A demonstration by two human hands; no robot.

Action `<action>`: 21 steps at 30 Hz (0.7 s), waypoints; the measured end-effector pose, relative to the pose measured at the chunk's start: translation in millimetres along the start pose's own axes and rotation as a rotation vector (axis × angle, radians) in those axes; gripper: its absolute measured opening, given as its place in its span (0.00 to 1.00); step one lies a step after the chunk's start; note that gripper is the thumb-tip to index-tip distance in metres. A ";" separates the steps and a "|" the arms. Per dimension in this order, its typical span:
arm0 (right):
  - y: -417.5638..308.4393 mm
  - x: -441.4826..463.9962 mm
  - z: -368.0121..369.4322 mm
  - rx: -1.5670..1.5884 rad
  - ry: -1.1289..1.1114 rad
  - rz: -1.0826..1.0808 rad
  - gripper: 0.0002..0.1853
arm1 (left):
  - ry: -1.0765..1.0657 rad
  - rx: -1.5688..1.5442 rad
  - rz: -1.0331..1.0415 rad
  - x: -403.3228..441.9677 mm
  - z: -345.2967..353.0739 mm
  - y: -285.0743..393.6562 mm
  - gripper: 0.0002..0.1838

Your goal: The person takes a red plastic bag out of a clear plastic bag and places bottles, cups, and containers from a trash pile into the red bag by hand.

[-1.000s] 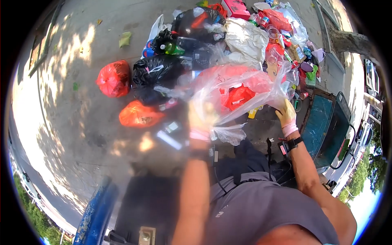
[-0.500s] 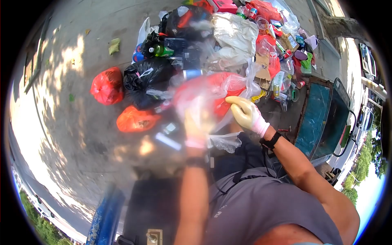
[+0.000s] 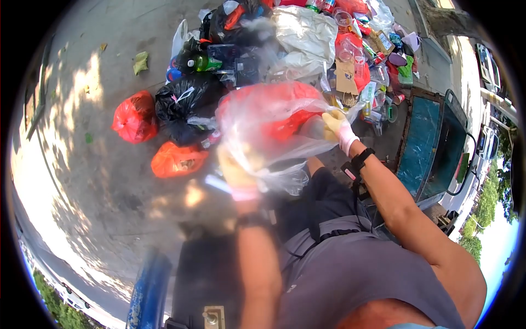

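Note:
A large clear plastic bag [image 3: 263, 129] with red bags in it is stretched between both gloved hands. My left hand [image 3: 238, 167], blurred, is closed on its left side, partly behind the film. On the right edge of the same bag, my right hand [image 3: 338, 127] has its fingers closed. Left of the bag lie a black bag [image 3: 183, 101], a red tied bag [image 3: 135, 117] and an orange bag [image 3: 178, 159]. A cream sheet or sack [image 3: 307, 41] is just beyond it.
A heap of bottles, cups and wrappers lies at the upper right, with flattened cardboard [image 3: 346, 77]. A teal metal container [image 3: 419, 142] stands at the right. Near me at the lower left are a blue post [image 3: 149, 293] and a dark surface [image 3: 205, 274].
My right hand let go of the bag's edge, moved inward, and now grips the bag again farther out. My left hand has shifted left and down with the film, as the view moved.

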State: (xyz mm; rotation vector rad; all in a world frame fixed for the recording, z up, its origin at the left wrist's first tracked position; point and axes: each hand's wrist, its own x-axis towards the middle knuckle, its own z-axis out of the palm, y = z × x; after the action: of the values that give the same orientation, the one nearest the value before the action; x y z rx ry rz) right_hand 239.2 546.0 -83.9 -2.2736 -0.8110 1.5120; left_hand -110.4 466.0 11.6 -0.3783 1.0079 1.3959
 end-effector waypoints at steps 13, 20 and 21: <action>-80.8 -58.6 26.5 -1.298 -0.382 -0.300 0.24 | -0.197 1.050 0.604 42.1 30.2 22.5 0.13; -86.7 -2.0 99.3 -1.041 -0.426 -0.557 0.18 | -0.260 0.864 0.272 45.6 -6.3 -5.4 0.20; -85.6 9.7 109.8 -0.974 -0.427 -0.509 0.18 | -0.283 1.077 0.394 53.1 -26.6 -9.9 0.20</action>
State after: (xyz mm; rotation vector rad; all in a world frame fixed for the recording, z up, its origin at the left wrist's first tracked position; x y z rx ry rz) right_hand 117.0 613.1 -90.6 -1.9467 -2.4584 1.5256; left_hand -118.1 477.6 -47.0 0.8229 1.4684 0.9998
